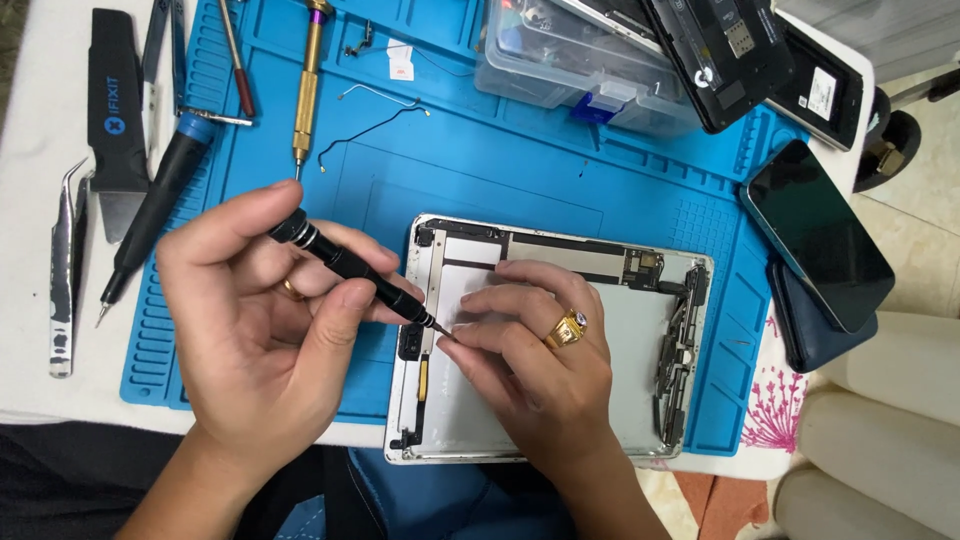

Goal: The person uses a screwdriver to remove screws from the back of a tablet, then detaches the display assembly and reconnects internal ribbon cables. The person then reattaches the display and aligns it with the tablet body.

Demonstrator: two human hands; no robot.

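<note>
An opened tablet back shell (pixel 640 330) lies on a blue repair mat (pixel 480 170), its silver frame and inner boards showing. My left hand (pixel 250 340) grips a black precision screwdriver (pixel 350 268), with the index finger on its cap and the tip pointing down to the right. The tip meets the fingertips of my right hand (pixel 530 350) over the shell's left part. My right hand, with a gold ring, pinches something too small to make out at the driver's tip.
A gold-handled driver (pixel 306 85), a red-handled tool (pixel 238 60), a black-and-blue screwdriver (pixel 155 210), tweezers (pixel 65 270) and a black tool pouch (pixel 115 100) lie at the left. A clear parts box (pixel 560 60), black phone shells (pixel 730 50) and dark phones (pixel 820 235) sit at the right.
</note>
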